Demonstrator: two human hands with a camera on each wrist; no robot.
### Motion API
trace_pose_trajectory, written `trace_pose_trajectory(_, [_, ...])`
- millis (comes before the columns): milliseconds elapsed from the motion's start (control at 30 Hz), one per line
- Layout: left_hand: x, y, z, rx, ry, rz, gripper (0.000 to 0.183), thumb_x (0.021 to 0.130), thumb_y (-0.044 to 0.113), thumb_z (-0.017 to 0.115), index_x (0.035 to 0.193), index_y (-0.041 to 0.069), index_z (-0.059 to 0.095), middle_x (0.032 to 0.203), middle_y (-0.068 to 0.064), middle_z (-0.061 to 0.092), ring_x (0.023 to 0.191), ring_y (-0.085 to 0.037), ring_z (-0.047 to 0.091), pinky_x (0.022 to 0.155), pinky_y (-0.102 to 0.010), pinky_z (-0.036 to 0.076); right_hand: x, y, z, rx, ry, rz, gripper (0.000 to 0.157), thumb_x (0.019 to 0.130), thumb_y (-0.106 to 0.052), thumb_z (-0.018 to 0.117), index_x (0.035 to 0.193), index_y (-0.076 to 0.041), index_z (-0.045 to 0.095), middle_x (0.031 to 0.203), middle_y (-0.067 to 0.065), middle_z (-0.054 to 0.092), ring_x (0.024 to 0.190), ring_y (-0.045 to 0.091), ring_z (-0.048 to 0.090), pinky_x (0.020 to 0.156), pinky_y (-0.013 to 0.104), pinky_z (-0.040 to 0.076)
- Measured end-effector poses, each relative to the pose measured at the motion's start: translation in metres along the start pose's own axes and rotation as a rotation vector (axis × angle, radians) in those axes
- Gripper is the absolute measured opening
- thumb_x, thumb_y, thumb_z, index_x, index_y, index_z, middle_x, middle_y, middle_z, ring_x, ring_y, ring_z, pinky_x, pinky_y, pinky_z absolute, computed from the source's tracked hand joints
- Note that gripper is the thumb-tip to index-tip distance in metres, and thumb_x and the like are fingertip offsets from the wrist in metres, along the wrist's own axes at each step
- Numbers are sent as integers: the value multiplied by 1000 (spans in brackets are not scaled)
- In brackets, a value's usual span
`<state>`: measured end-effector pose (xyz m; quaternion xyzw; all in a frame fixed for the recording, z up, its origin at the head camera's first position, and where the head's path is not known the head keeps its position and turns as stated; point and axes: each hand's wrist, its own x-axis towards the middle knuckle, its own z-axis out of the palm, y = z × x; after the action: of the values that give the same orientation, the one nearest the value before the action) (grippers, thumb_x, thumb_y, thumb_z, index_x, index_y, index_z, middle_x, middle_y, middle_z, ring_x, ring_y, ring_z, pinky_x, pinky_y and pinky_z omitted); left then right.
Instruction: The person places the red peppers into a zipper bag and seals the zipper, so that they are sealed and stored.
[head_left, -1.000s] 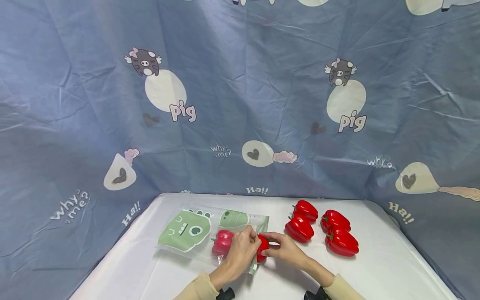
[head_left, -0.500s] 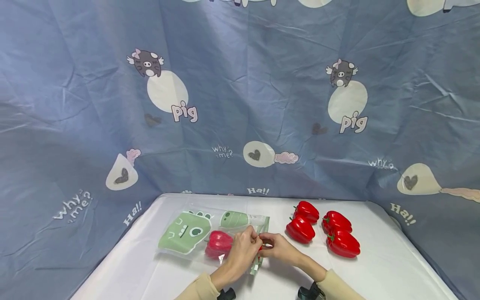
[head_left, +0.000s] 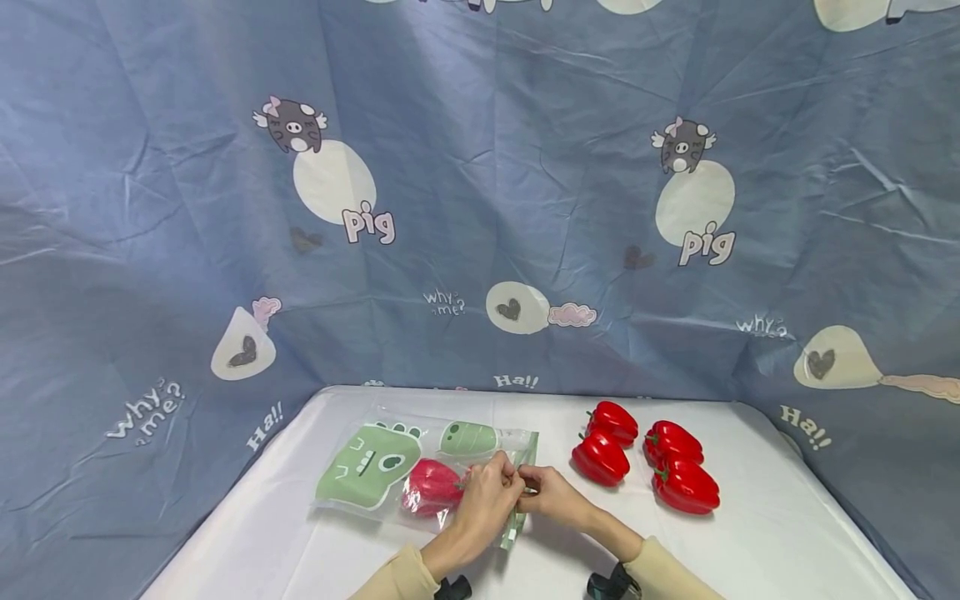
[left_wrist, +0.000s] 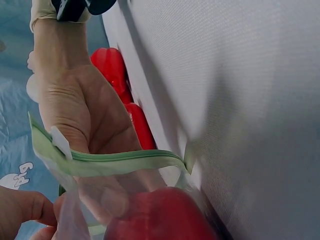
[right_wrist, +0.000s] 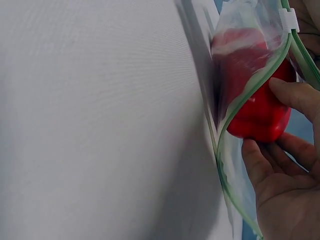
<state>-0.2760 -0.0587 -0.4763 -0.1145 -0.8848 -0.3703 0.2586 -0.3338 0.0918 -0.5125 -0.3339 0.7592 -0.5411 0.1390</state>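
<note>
A clear zip bag [head_left: 367, 467] with green printed pictures lies on the table, its mouth to the right. My left hand [head_left: 480, 504] pinches the bag's edge at the mouth, near the white slider [right_wrist: 289, 20]. My right hand [head_left: 555, 500] reaches in at the opening. In the right wrist view its thumb and fingers hold the end of a red bell pepper [right_wrist: 257, 117], most of which is inside the bag. From the head view my left hand hides most of that pepper. Another red bell pepper [head_left: 431, 490] lies deeper in the bag, seen through the plastic.
Several loose red bell peppers lie on the white table right of the bag: a left pair with a front pepper [head_left: 600, 458], and a right pair with a front pepper [head_left: 686, 486]. A blue printed curtain [head_left: 480, 208] hangs behind the table.
My right hand has moved left, pushing its bell pepper from the mouth into the bag. The pepper inside has shifted left and turned. My left hand stays at the bag's edge.
</note>
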Motion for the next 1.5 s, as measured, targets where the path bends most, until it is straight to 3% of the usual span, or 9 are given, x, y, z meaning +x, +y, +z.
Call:
trace_pose_trajectory(367, [1,0,0,-8,11,-5,11,75,8,63,70,15,57,58,9,57,53,2,46,50,-15,38,-11,1,-15,-16,29,5,51,84,-15,72,128,4,54,129,20,59,117,28,60,93,29,50])
trace_pose_trajectory(500, [1,-1,0,-30,-10,-15,11,76,6,63,71,14,57,58,8,58,53,3,46,49,-15,39,-18,-3,-26,7,36,-30,54,85,-12,70,131,7,51,130,25,57,119,39,57,92,31,51])
trace_pose_trajectory(667, [1,-1,0,-37,-12,-25,11,76,6,64,71,14,57,59,8,58,54,3,47,50,-15,40,-26,-6,-38,-1,58,-39,55,85,-11,70,132,9,49,127,30,57,118,44,56,89,24,52])
trace_pose_trajectory(800, [1,-2,0,-46,-7,-36,13,76,6,64,70,14,57,58,8,58,54,2,47,51,-16,40,-33,-7,-46,-13,79,-24,53,85,-11,70,131,8,50,128,31,56,118,45,55,90,24,51])
trace_pose_trajectory(1033, [0,-2,2,-38,-6,-30,13,75,5,64,70,14,57,59,8,56,55,1,46,53,-17,41,-51,-10,-64,-1,96,-10,49,85,-10,70,130,2,54,131,29,54,121,44,53,95,33,49])
trace_pose_trajectory(1200, [0,-3,3,-59,-1,-29,13,75,4,63,69,14,57,58,8,58,54,2,47,52,-16,42,-65,-15,-84,-35,123,59,51,86,-15,70,132,-1,53,133,24,55,122,35,56,92,26,50])
trace_pose_trajectory(1500, [0,-3,4,-37,18,-16,13,74,4,63,68,14,57,58,7,59,53,3,47,51,-15,41,-92,-20,-117,-51,150,78,55,86,-19,70,134,-1,51,137,24,51,126,45,49,90,23,51])
